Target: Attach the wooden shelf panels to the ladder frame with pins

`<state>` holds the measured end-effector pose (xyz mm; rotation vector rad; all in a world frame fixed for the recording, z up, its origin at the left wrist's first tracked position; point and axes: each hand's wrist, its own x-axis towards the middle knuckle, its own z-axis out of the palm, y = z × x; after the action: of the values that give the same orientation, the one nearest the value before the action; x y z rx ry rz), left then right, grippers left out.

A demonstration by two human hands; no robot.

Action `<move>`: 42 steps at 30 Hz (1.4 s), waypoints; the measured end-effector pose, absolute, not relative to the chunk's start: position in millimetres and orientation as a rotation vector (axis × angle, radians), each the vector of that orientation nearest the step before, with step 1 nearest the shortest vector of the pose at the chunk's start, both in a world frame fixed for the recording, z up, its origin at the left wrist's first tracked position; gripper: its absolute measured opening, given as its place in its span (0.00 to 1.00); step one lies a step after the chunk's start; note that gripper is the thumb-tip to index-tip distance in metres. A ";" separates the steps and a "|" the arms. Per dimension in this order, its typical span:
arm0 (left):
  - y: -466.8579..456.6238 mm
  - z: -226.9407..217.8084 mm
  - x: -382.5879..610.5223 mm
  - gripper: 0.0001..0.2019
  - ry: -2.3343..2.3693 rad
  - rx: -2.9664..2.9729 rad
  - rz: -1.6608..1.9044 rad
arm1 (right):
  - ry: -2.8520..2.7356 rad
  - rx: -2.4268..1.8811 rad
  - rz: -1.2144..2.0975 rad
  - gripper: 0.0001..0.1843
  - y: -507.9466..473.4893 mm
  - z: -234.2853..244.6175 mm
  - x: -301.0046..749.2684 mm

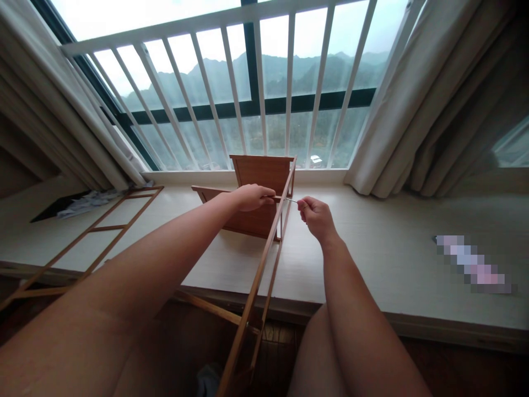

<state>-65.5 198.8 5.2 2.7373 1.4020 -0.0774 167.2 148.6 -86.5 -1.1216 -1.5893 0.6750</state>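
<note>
A wooden rack with brown panels (263,175) stands partly on the white window ledge, its long side frame (257,280) slanting down toward me. My left hand (253,197) reaches over from the left and grips the edge of a wooden shelf board where it meets the side frame. On the frame's other side, my right hand (316,215) is closed around a thin metal tool (291,200), which looks like a hex key. Its tip meets the frame opposite my left fingers. The tool's grip end is hidden in my fist.
Another ladder-like wooden frame (108,227) leans on the ledge (372,259) at left, near crumpled pale material (88,202) on a dark sheet. A blurred-out item (471,264) lies at right. Behind are white window bars (231,71) and curtains (397,110).
</note>
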 end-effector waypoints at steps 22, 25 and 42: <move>197.9 2.3 -67.2 0.18 1.385 2.758 -0.007 | -1.586 -1.147 0.734 0.23 161.3 -90.4 164.6; 197.7 2.5 -66.9 0.18 1.376 2.753 -0.019 | -1.623 -1.163 0.745 0.22 160.7 -87.8 165.6; 195.6 3.7 -65.6 0.19 1.397 2.752 -0.051 | -1.643 -1.167 0.400 0.16 153.3 -80.5 155.5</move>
<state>-65.6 195.6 3.7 2.7519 1.3966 -0.0512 155.5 153.3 -80.5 -1.1674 -1.6433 0.3996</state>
